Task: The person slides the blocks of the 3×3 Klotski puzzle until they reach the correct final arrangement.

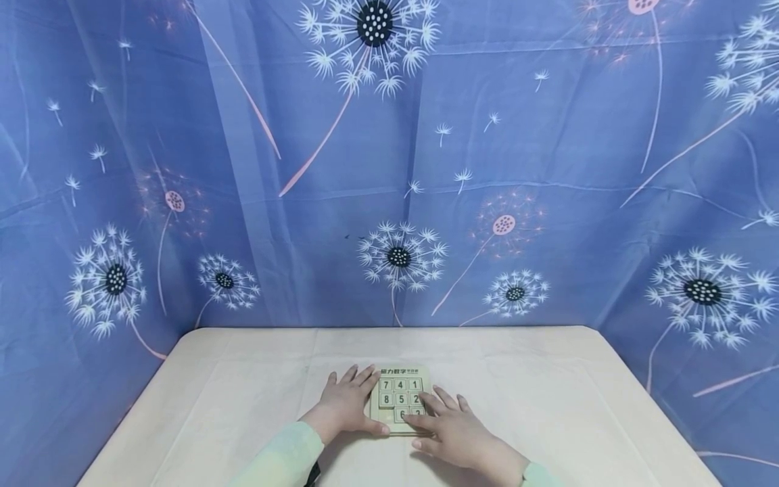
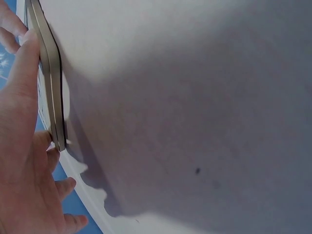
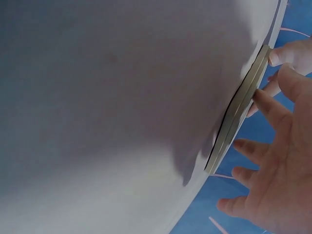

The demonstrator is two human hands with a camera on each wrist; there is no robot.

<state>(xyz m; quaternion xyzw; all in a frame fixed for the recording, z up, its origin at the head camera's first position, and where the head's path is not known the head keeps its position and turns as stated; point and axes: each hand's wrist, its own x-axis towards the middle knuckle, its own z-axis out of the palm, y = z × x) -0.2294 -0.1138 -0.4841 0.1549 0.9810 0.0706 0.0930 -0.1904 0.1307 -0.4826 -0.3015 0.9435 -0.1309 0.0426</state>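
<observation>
A pale green sliding number puzzle (image 1: 395,428) lies flat on the table, its numbered tiles facing up and a gap showing at the lower left of the grid. My left hand (image 1: 348,404) holds the puzzle along its left side, thumb at the near edge and fingertips by the far left corner. Over the lower right tiles reaches my right hand (image 1: 456,429), fingers spread and fairly straight, with fingertips at the 2, 3 and 6 tiles. In the right wrist view the puzzle's edge (image 3: 234,112) appears side-on beside the spread fingers.
A cream cloth covers the table (image 1: 255,365). Blue fabric with dandelion prints (image 1: 487,155) hangs behind it and along both sides. Light green sleeves (image 1: 286,453) cover the forearms, and a small dark object (image 1: 313,473) shows by the left one.
</observation>
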